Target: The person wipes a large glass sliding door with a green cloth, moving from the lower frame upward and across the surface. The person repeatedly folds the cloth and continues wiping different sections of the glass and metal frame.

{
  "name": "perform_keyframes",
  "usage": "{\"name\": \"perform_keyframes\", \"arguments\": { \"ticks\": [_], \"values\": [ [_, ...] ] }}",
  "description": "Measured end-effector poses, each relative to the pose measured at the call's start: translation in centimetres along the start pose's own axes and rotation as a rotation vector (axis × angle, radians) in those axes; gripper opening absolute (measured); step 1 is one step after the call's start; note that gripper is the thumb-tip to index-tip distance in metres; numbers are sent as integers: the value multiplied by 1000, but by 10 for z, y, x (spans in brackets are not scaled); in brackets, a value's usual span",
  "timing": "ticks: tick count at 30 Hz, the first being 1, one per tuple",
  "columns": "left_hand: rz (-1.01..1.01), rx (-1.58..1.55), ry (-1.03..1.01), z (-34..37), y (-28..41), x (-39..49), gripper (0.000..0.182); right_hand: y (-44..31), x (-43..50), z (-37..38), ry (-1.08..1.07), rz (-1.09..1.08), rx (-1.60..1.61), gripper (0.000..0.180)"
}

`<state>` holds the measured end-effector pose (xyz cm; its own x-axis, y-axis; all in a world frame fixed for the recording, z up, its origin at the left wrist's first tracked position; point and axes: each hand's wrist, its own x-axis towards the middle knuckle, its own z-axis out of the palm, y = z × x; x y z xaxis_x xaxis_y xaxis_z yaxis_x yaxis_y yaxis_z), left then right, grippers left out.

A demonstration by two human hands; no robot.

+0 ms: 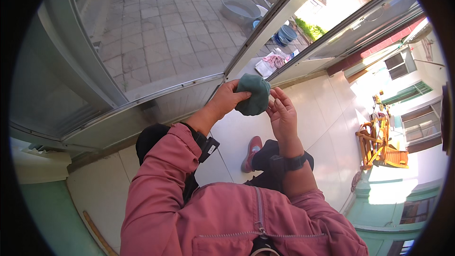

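A folded or bunched green cloth (253, 96) is held up in front of my body. My left hand (227, 99) grips its left side, with the thumb lying on top of the fabric. At the cloth's right edge are the fingertips of my right hand (283, 112); its fingers are apart, and whether they touch the fabric is hard to tell. Behind the hands stands a metal-framed glass door or window panel (177, 87). Below the cloth is the pale tiled floor (227, 128).
A metal post (273, 25) rises just beyond the cloth. Through the gap beside it lie a pink cloth (273, 60) and blue buckets (285, 35). A large round tub (240, 9) sits on the paved yard (160, 25). Wooden chairs (384, 145) stand at right; a stick (97, 233) lies lower left.
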<state>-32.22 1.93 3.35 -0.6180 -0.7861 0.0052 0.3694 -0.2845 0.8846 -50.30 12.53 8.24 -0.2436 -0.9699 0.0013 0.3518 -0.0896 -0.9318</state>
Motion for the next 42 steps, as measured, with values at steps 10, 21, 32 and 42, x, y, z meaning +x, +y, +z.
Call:
{"name": "perform_keyframes", "arguments": {
  "ticks": [10,21,32,42],
  "values": [
    [136,263,-5,4,-6,0,50,22,-7,0,-24,142,-204,31],
    [133,449,148,-2,-14,10,23,28,-7,-23,66,238,-145,12],
    [214,388,164,4,-10,8,20,45,-10,-27,-34,160,197,13],
    [333,594,39,7,-12,3,24,70,-20,-17,-26,42,-389,31]
  ]
}}
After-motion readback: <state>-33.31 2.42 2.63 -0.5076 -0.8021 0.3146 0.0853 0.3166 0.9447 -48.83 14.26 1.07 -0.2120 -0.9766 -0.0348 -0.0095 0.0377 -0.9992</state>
